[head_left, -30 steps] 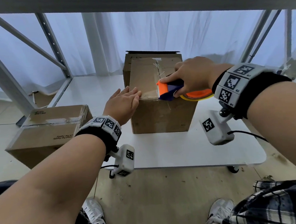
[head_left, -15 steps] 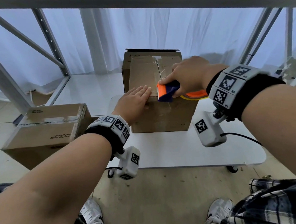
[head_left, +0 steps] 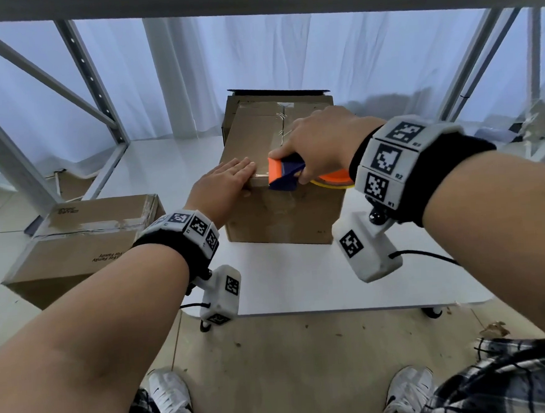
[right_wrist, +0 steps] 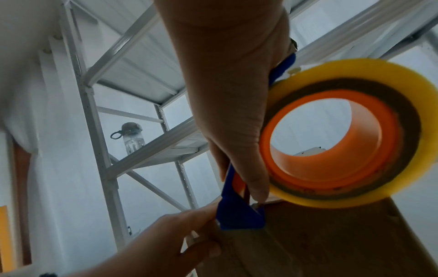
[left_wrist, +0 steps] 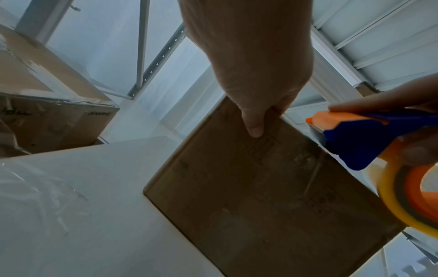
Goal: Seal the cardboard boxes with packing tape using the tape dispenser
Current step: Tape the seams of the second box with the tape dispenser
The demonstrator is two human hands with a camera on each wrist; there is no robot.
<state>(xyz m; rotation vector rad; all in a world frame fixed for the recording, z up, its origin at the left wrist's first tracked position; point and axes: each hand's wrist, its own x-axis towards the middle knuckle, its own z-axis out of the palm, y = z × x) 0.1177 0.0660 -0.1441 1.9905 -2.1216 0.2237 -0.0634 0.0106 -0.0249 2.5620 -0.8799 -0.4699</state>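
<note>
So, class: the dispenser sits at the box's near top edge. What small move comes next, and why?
Probably draw the tape dispenser down the box front, since the right hand grips it at the edge while the left hand lies flat on top.

This looks like a storeroom or small packing area. Bare grey metal shelving [head_left: 92,90] with perforated uprights and diagonal braces stands around and overhead, backed by white curtains [head_left: 255,72]. A low white table [head_left: 302,281] on castors serves as the work surface, with a cardboard box [head_left: 281,218] near its far edge and another taped cardboard carton [head_left: 74,249] on the tiled floor [head_left: 308,365] off its left edge. A water bottle [right_wrist: 131,137] sits on one shelf.
</note>
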